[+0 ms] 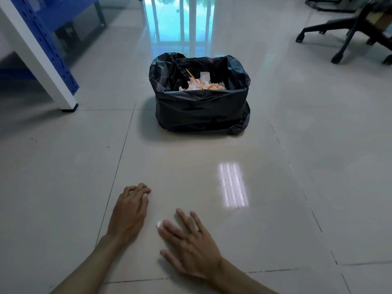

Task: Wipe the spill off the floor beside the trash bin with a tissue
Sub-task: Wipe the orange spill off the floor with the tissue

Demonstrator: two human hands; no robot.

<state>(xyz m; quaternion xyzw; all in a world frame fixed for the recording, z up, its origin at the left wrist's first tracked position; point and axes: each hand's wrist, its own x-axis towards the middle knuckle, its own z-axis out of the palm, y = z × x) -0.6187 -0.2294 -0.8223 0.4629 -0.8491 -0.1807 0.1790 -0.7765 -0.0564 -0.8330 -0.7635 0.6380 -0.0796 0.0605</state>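
White tissue [159,224] showed only as a scrap under the right hand [189,247], whose fingers [185,217] lay spread flat on the floor [254,240]. Left hand [130,211] rested loosely curled and empty, well short of the trash bin [200,111].

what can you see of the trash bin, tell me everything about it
The trash bin is a low, roughly rectangular container fully wrapped in a glossy black plastic liner, so its own material is hidden. The liner folds over the rim and bunches loosely near the base, most at the right corner. It stands upright on the pale tiled floor, open-topped, with crumpled white and orange-stained tissues and a thin orange stick inside. Nothing else touches it; both hands are well in front of it.
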